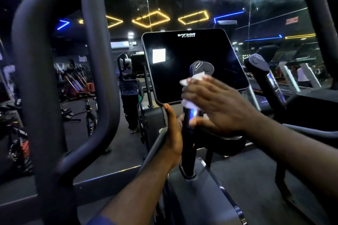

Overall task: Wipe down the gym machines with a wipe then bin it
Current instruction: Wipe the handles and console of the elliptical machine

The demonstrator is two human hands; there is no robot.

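Note:
A black gym machine fills the view, with a dark console screen (pixel 193 64) marked VIVA FITNESS. In front of the screen rises an upright black handle (pixel 189 144) with a rounded grey cap. My right hand (pixel 217 104) presses a white wipe (pixel 190 80) against the upper part of this handle; the wipe pokes out above and below my fingers. My left hand (pixel 173 133) rests low against the machine's frame just left of the handle, thumb up at the console's lower corner, fingers curled around the frame.
A thick black loop handlebar (pixel 60 71) stands close at the left. Another handle (pixel 263 76) and a thick arm (pixel 323 29) stand at the right. A wall mirror behind reflects a person, bikes, treadmills and coloured ceiling lights.

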